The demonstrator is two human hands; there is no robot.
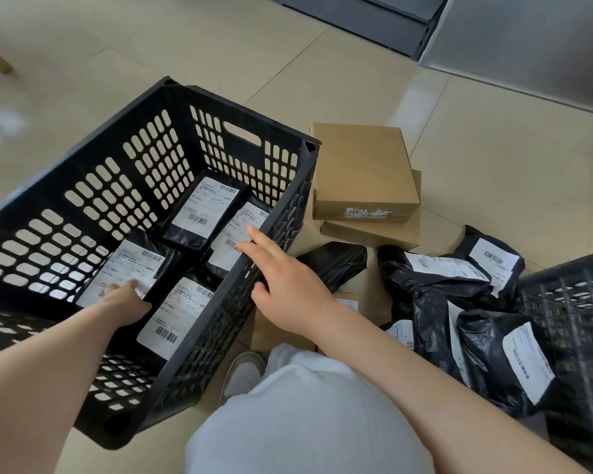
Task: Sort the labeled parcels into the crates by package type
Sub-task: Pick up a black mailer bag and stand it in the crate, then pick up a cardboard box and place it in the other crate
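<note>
Parcels in black bags [199,208] are lying labels-up inside the black crate [302,172]. Left hand [125,297] is pressing one down, fingers apparently flat though partly hidden; right hand [285,275] is resting loose-fingered on the rim, steadying. Worth keeping bags flat; unsorted pile [459,302] is waiting to the right.

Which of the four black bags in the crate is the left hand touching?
The bag at the crate's left side: the left hand rests on its label's lower edge. The other three lie untouched to the right.

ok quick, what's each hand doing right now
Left hand: open, fingers resting on a black parcel inside the crate.
Right hand: open, fingers touching the crate rim, holding nothing.
</note>
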